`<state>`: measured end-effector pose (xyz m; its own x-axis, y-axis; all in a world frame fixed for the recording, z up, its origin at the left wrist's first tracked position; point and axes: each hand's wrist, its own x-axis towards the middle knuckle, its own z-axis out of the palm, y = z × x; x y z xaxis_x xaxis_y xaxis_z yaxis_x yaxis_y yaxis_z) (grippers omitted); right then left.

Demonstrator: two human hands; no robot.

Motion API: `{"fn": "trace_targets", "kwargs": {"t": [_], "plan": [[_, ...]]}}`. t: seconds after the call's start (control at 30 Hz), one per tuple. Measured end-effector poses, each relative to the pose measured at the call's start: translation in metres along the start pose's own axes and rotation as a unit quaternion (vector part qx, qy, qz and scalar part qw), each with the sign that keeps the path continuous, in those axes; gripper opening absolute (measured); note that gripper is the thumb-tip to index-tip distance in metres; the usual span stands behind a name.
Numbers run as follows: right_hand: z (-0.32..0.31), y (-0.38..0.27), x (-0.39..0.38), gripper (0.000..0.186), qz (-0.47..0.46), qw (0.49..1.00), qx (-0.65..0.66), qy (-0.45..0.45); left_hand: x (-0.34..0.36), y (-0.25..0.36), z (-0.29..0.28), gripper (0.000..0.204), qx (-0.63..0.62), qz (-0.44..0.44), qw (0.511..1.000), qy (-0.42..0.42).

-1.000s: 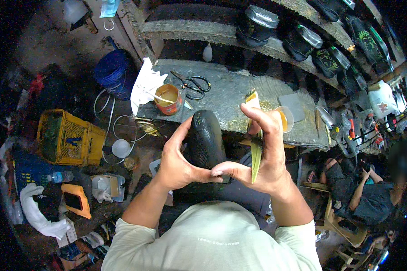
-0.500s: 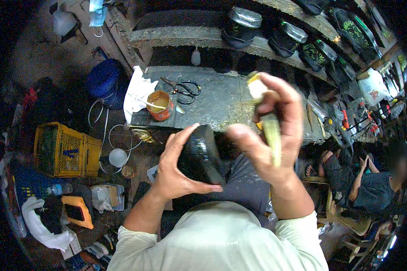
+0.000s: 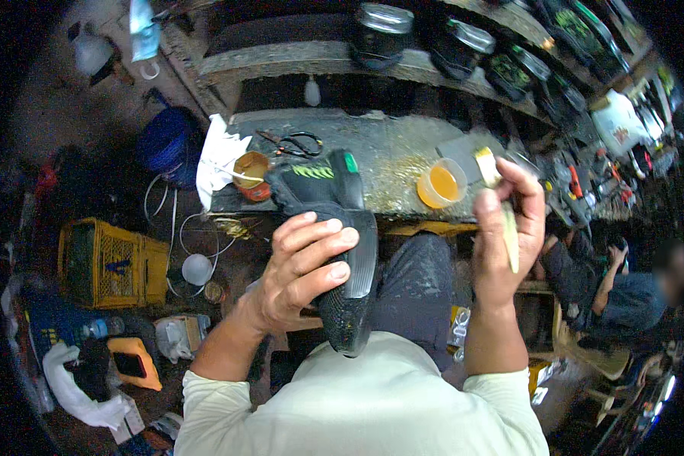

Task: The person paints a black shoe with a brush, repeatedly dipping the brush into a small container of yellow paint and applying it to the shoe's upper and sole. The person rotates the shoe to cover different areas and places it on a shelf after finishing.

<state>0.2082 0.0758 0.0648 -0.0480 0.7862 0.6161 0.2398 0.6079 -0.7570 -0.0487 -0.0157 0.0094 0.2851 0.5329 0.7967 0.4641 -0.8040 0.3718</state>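
My left hand (image 3: 304,254) is closed around a black shoe (image 3: 363,254) with green marks, held over my lap. The shoe stands on end, its dark sole edge toward the right and its upper end over the bench edge. My right hand (image 3: 513,228) grips a small brush (image 3: 512,247) with a pale handle, bristles upward. Just left of the bristles, a clear plastic cup (image 3: 439,186) of orange-yellow liquid rests on the worn bench (image 3: 380,140). A red tub (image 3: 249,185) with a pale stick in it stands left of the shoe.
Black-handled scissors (image 3: 292,144) and white paper (image 3: 219,159) lie at the bench's left. Several dark shoes (image 3: 460,53) sit on racks beyond. Tools (image 3: 577,182) crowd the right side. A yellow crate (image 3: 110,262) stands on the left; a person (image 3: 627,300) sits at the right.
My left hand has turned the shoe, so its green-marked upper now shows. My right hand has moved right with the brush, away from the shoe. The plastic cup has come into sight.
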Motion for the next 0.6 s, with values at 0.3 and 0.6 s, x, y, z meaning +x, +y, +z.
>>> {"fn": "trace_targets", "kwargs": {"t": [0.3, 0.6], "plan": [[0.017, -0.030, 0.014, 0.072, -0.189, 0.974, 0.001, -0.124, 0.015, 0.009, 0.001, 0.050, 0.067, 0.052, 0.996, -0.037], [-0.019, -0.034, 0.003, 0.075, -0.174, 0.966, 0.050, -0.184, 0.018, 0.005, 0.003, 0.055, 0.057, 0.044, 0.996, -0.046]]}}
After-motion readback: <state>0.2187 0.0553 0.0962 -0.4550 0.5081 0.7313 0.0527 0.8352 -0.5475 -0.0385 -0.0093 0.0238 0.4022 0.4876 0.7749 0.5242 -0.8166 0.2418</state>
